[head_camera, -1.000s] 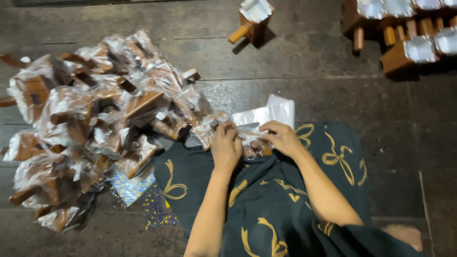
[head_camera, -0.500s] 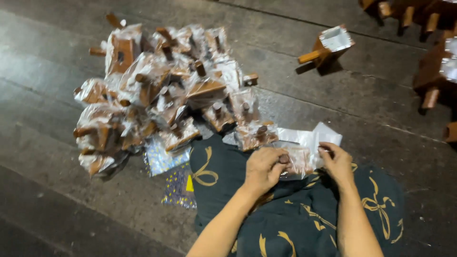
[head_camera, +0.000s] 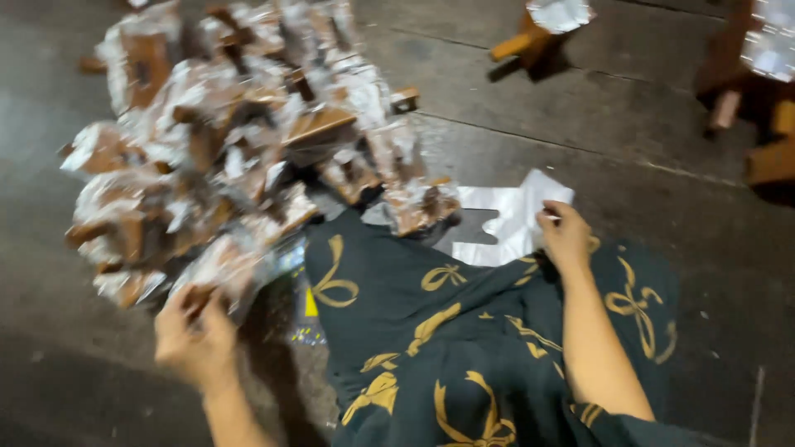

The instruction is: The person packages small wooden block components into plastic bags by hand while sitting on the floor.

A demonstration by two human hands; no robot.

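My left hand [head_camera: 195, 335] is out at the lower left, closed on a plastic-wrapped brown wooden piece [head_camera: 217, 271] at the near edge of a big pile of wrapped wooden pieces [head_camera: 240, 141]. My right hand [head_camera: 565, 236] rests on a stack of clear plastic bags [head_camera: 505, 223] lying on the floor just beyond my lap, pinching the top bag's edge. A dark green cloth with gold ribbon patterns [head_camera: 464, 331] covers my legs. The view is motion-blurred.
Unwrapped wooden pieces with bags on them stand at the top middle [head_camera: 538, 29] and top right [head_camera: 758, 91]. A small shiny packet [head_camera: 302, 310] lies beside my lap. The floor is dark wooden planks [head_camera: 646, 157].
My left hand has left the bags in front of me and swung out to the left, onto a wrapped piece at the pile's edge. My right hand stays on the bags. The camera shifted.
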